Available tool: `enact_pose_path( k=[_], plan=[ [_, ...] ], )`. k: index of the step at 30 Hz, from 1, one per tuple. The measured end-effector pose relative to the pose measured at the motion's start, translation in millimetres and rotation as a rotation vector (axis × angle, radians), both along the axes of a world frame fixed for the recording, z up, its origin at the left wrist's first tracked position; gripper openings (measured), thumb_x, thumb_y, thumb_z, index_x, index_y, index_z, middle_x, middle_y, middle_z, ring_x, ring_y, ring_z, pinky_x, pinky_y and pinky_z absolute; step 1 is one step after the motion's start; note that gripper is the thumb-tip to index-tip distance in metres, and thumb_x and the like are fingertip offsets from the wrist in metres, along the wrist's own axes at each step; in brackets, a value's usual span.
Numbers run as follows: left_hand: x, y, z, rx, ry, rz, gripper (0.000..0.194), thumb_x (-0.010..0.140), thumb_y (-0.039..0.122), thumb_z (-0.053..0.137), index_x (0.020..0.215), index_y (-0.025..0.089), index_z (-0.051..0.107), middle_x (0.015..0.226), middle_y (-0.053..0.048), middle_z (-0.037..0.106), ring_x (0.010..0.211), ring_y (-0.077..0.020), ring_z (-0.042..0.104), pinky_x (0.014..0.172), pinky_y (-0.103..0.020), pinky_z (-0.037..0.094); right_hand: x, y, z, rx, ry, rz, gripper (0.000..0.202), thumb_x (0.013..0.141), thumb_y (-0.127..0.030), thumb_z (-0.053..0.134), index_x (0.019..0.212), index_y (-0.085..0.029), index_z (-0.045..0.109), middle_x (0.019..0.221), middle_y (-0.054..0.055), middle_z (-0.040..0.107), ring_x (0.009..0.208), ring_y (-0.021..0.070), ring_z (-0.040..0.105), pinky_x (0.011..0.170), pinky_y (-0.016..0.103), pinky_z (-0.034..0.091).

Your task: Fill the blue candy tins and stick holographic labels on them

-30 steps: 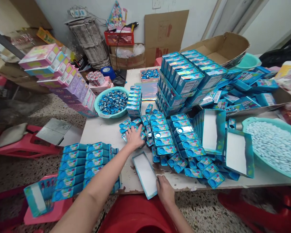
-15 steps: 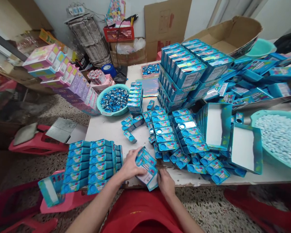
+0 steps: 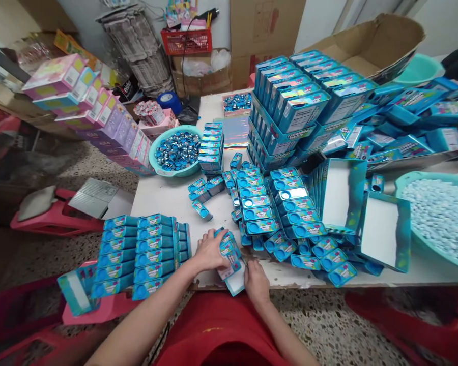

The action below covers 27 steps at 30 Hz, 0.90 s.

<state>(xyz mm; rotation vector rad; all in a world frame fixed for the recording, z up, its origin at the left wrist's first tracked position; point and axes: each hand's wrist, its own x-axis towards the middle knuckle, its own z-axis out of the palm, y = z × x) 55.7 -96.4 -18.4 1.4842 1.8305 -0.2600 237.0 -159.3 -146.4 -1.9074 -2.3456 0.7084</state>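
Note:
At the table's front edge, my left hand is closed round a short row of small blue candy boxes. The row sits in a blue cardboard display tray, whose white bottom shows at the near end. My right hand grips the tray's right side, with its fingertips partly hidden. To the left stand filled rows of the same boxes. On the right are more filled trays, with loose boxes around them.
A teal basin of blue-and-silver round pieces stands at the back left. Farther right are stacked filled trays, nested trays with white bottoms and a basin of pale blue candies. Pink stools stand at the left.
The boxes in my left hand have shifted toward the tray's far end, baring more of its white bottom. My right hand stays at the tray's side. The view has shifted slightly.

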Motion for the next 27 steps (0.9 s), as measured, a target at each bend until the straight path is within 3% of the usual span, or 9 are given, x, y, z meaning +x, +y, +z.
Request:
enact_pose_path(
  k=[5,12,17,22,25,27],
  plan=[
    [15,-5,-6.4,-0.048,0.002,0.088,0.103,0.047,0.043,0.071,0.139,0.035,0.025,0.128,-0.007,0.035,0.115,-0.0309,0.042,0.094,-0.04,0.037,0,1,1.2,-0.046,0.017,-0.031,0.022,0.081,-0.01,0.04,0.091,-0.019,0.057,0.092,0.006,0.061,0.089,0.0179,0.056,0.073,0.025,0.04],
    [23,-3,-16.1,0.132,0.162,-0.03,0.093,0.053,0.041,0.07,0.138,0.033,0.03,0.136,-0.012,0.029,0.117,-0.0367,0.037,0.096,-0.048,0.032,-4,-3,1.2,-0.049,0.037,-0.056,0.025,0.087,-0.013,0.034,0.094,-0.018,0.057,0.094,0.007,0.061,0.091,0.0175,0.056,0.074,0.025,0.04],
    [23,-6,-36.4,0.386,0.223,-0.148,0.081,0.064,0.035,0.066,0.138,0.031,0.033,0.145,-0.011,0.023,0.13,-0.0383,0.022,0.106,-0.052,0.015,-5,-3,-2.8,-0.017,0.017,-0.046,0.027,0.087,-0.012,0.033,0.095,-0.018,0.059,0.091,0.008,0.061,0.089,0.0189,0.056,0.073,0.026,0.041],
    [11,-3,-42.9,0.423,0.238,-0.273,0.095,0.066,0.054,0.063,0.144,0.025,0.018,0.152,-0.014,0.008,0.138,-0.0371,0.0,0.106,-0.061,0.005,-5,-4,-3.2,-0.001,0.023,-0.08,0.023,0.086,-0.015,0.036,0.093,-0.019,0.058,0.09,0.007,0.06,0.087,0.0183,0.055,0.069,0.025,0.04],
    [9,0,-39.3,0.426,0.239,-0.251,0.109,0.061,0.068,0.059,0.145,0.019,0.011,0.151,-0.019,0.003,0.138,-0.0381,-0.003,0.104,-0.063,0.006,-6,-5,-1.7,-0.009,0.032,-0.085,0.023,0.086,-0.014,0.036,0.093,-0.018,0.057,0.092,0.008,0.06,0.089,0.0187,0.056,0.071,0.026,0.041],
    [11,2,-38.2,0.434,0.235,-0.261,0.107,0.063,0.066,0.059,0.145,0.015,0.014,0.151,-0.021,0.004,0.138,-0.0375,-0.001,0.106,-0.06,0.006,-7,-6,-1.0,-0.011,0.024,-0.082,0.023,0.086,-0.014,0.036,0.093,-0.017,0.057,0.093,0.008,0.06,0.09,0.0188,0.056,0.073,0.026,0.041]
  ],
)
